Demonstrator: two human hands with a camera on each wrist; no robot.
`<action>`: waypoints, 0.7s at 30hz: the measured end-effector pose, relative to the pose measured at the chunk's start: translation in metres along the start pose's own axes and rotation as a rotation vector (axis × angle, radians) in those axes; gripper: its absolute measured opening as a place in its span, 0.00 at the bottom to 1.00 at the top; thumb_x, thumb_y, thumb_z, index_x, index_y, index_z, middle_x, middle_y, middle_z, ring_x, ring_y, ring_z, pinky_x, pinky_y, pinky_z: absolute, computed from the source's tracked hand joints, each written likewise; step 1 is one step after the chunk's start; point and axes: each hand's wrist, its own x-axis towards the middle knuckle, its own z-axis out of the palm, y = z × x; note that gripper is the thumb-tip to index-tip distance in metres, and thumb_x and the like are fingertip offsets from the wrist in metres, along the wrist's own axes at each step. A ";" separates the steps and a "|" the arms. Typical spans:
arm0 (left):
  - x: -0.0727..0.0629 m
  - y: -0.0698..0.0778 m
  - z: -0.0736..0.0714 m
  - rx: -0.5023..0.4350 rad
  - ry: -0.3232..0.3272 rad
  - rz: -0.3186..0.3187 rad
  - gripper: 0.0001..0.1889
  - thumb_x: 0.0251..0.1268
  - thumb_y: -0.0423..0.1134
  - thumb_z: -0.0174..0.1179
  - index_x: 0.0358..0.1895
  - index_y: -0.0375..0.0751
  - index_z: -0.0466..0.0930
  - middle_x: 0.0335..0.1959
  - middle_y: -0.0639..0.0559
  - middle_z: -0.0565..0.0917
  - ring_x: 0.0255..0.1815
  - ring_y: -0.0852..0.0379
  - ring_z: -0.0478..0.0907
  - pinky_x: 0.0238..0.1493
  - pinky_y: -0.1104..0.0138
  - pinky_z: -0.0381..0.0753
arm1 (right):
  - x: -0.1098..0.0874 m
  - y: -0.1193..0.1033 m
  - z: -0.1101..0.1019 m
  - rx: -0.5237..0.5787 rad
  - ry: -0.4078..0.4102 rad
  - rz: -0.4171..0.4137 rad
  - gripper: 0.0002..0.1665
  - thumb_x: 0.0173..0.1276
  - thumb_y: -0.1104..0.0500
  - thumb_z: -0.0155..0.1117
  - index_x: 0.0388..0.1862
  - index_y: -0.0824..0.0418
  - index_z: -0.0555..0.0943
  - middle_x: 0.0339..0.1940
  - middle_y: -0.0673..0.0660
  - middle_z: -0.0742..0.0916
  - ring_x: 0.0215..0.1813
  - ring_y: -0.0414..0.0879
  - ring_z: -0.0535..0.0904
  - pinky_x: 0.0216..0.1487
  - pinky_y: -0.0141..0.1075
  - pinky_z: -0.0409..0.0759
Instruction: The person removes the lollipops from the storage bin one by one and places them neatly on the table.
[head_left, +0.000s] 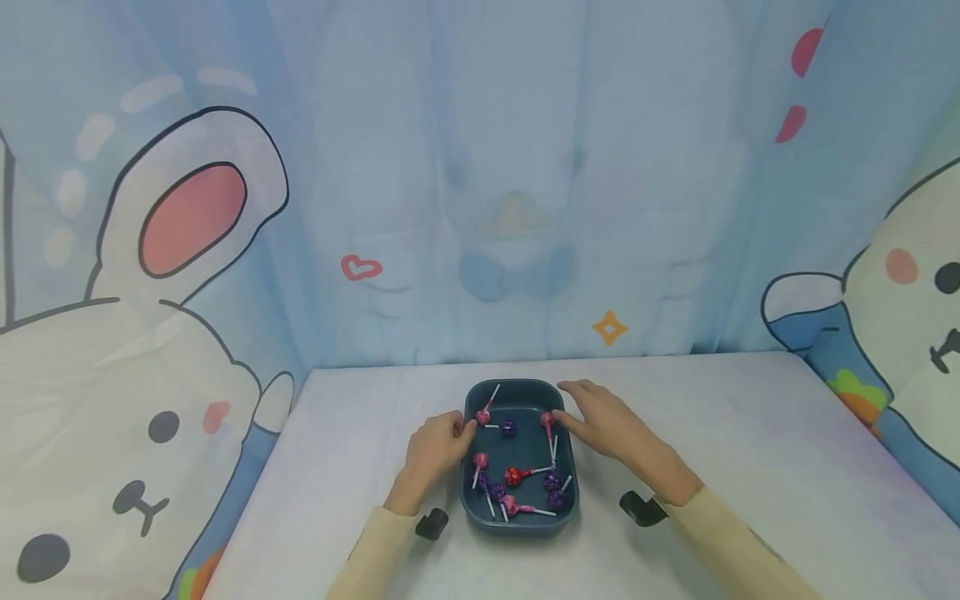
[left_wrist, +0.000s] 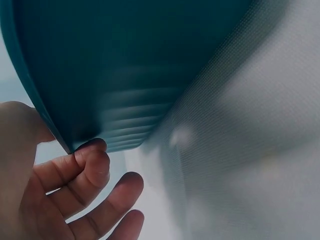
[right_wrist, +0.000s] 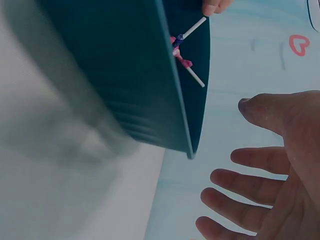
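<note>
A dark teal rectangular bin (head_left: 517, 450) stands on the white table, with several wrapped lollipops inside. Most of them lie in its near half, among them a red lollipop (head_left: 513, 476) and some purple and pink ones. Farther back are a pink lollipop (head_left: 483, 415) and a purple lollipop (head_left: 509, 428). My left hand (head_left: 438, 450) pinches the bin's left rim, thumb on the inner side and fingertips against the outer wall (left_wrist: 135, 65). Beside the right rim, my right hand (head_left: 603, 421) has its fingers spread and holds nothing; the right wrist view shows it apart from the bin.
The white tabletop (head_left: 720, 417) extends on both sides of the bin. Behind it hangs a blue curtain (head_left: 517, 167) printed with cartoon rabbits. A small black wrist camera (head_left: 432, 524) sits by the left wrist and another black camera (head_left: 642, 508) by the right.
</note>
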 end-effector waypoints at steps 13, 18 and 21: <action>0.002 0.002 -0.002 0.004 -0.012 -0.004 0.16 0.73 0.47 0.54 0.25 0.47 0.75 0.18 0.56 0.74 0.19 0.60 0.69 0.21 0.68 0.66 | 0.022 -0.018 0.008 -0.111 -0.088 -0.116 0.31 0.72 0.50 0.65 0.66 0.67 0.74 0.57 0.66 0.83 0.53 0.57 0.82 0.57 0.55 0.78; 0.003 0.001 -0.002 0.010 -0.008 0.003 0.16 0.73 0.47 0.54 0.24 0.47 0.75 0.17 0.57 0.73 0.19 0.60 0.68 0.20 0.68 0.65 | 0.030 -0.024 0.014 -0.173 -0.106 -0.174 0.29 0.70 0.50 0.67 0.62 0.67 0.77 0.52 0.63 0.85 0.45 0.51 0.83 0.50 0.49 0.82; 0.002 0.001 -0.003 0.005 -0.011 0.000 0.16 0.73 0.47 0.54 0.24 0.47 0.74 0.17 0.57 0.73 0.19 0.60 0.68 0.20 0.68 0.64 | 0.035 -0.028 0.016 -0.211 -0.128 -0.210 0.28 0.70 0.50 0.67 0.61 0.67 0.78 0.53 0.64 0.85 0.50 0.55 0.84 0.52 0.50 0.82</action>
